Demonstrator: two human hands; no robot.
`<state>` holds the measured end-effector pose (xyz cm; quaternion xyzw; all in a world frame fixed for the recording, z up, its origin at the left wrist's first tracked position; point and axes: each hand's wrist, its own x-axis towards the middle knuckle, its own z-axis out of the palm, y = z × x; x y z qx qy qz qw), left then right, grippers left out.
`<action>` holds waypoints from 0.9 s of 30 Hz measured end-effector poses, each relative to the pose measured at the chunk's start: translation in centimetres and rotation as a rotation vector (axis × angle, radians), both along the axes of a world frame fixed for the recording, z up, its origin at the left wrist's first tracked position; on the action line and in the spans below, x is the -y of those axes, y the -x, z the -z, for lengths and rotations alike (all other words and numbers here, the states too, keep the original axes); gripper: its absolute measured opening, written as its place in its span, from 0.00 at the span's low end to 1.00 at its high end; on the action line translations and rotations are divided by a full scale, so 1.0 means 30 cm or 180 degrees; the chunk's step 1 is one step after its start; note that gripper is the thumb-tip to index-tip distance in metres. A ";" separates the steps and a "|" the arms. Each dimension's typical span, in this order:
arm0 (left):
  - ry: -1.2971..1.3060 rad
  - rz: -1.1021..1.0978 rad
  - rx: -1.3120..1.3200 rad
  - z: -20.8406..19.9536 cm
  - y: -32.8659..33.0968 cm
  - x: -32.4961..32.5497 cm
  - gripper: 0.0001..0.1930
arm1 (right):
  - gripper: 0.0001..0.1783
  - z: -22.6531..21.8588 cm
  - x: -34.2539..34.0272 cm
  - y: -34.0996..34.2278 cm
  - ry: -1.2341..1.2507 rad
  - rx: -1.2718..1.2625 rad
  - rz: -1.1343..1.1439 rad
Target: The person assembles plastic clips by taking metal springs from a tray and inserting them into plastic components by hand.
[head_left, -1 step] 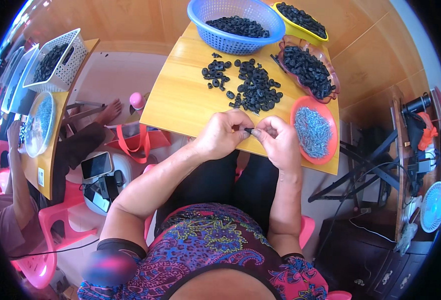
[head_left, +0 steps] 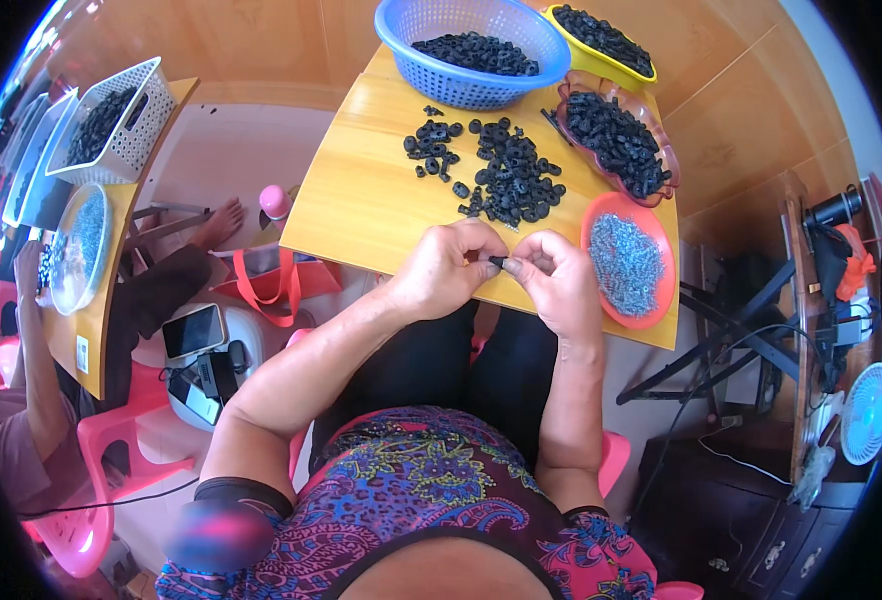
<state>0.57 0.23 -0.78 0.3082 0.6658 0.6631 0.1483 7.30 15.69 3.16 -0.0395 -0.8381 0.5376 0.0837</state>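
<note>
A small black plastic part (head_left: 498, 261) is pinched between my two hands over the near edge of the wooden table (head_left: 351, 200). My left hand (head_left: 443, 270) grips its left end with thumb and forefinger. The other end sits in the fingertips of my right hand (head_left: 559, 284). Just beyond my fingers lies a loose pile of black plastic parts (head_left: 513, 175), with a smaller cluster (head_left: 431, 145) to its left. Close to my right hand stands an orange-red plate (head_left: 667, 290) heaped with small silvery metal pieces (head_left: 625, 262).
Along the far side stand a blue basket (head_left: 471, 92), a yellow basin (head_left: 601, 62) and a reddish scalloped tray (head_left: 667, 165), all holding black parts. A red bag (head_left: 306, 278) lies left of the table. Another person's arm (head_left: 41, 390) reaches over the left table.
</note>
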 end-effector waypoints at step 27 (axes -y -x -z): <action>-0.1974 -0.0797 0.2227 0.032 0.267 0.128 0.07 | 0.03 0.104 0.096 0.363 -0.1081 -0.0505 -0.0055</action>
